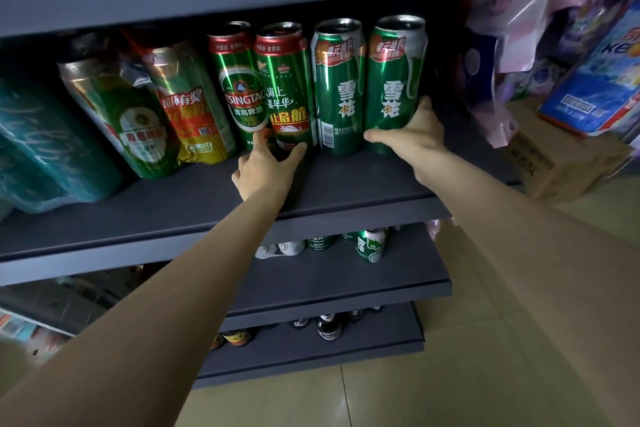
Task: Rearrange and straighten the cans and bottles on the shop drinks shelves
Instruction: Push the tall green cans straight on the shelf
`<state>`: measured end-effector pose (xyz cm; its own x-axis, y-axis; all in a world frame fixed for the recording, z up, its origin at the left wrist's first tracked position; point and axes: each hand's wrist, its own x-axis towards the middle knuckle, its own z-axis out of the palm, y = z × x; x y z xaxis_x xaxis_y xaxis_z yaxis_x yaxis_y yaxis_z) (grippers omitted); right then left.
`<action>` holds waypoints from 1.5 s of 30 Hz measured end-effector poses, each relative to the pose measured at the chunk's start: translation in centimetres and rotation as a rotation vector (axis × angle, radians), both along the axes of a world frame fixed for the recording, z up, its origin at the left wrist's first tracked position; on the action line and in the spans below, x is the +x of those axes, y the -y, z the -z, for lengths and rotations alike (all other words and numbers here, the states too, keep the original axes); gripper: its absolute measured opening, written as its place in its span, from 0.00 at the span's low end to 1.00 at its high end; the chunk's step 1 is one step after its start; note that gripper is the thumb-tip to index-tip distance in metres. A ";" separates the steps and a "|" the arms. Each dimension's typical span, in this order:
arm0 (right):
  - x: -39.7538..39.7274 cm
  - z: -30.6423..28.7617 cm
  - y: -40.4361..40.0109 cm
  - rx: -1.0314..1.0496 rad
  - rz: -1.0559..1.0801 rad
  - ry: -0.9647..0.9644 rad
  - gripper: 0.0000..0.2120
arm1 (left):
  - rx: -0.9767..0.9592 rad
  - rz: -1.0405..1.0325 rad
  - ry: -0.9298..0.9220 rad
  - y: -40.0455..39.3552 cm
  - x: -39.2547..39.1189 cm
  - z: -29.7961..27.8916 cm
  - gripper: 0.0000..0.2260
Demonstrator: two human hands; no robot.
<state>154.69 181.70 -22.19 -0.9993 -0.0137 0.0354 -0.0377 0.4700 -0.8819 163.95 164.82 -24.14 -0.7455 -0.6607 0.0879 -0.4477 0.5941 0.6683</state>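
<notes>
Middle shelf [207, 204], centre frame: four upright green beer cans in a row. Left hand [265, 170] grips the base of the red-banded can [287, 87] between thumb and fingers; right hand [414, 135] grips the rightmost can [393, 80] low down. Lower shelves, below centre: further cans [369, 246] and dark bottles [329, 326].

Dark grey metal shelving unit [346, 184] (dimly lit) stands on pale glossy floor tiles [450, 374]; brown cardboard box [568, 166] alongside.

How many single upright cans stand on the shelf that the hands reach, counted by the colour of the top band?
Red top band: 2
Green and silver top: 2
Total: 4
</notes>
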 end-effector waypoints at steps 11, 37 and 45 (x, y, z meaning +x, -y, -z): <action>0.5 2.0 -0.5 -0.175 0.241 -0.124 0.32 | -0.070 -0.046 0.005 -0.8 -0.9 0.8 0.28; 1.4 2.6 6.6 0.010 -0.106 -0.183 0.37 | -0.103 -0.084 0.009 -0.5 -1.4 1.0 0.28; 1.8 2.4 6.7 0.179 -0.079 -0.173 0.45 | -0.128 0.019 -0.198 1.8 3.6 1.7 0.14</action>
<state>156.52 175.04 -24.62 -0.9743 -0.1126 0.1952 -0.2229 0.6080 -0.7620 167.59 163.01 -25.81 -0.7175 -0.6211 0.3153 -0.3038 0.6864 0.6607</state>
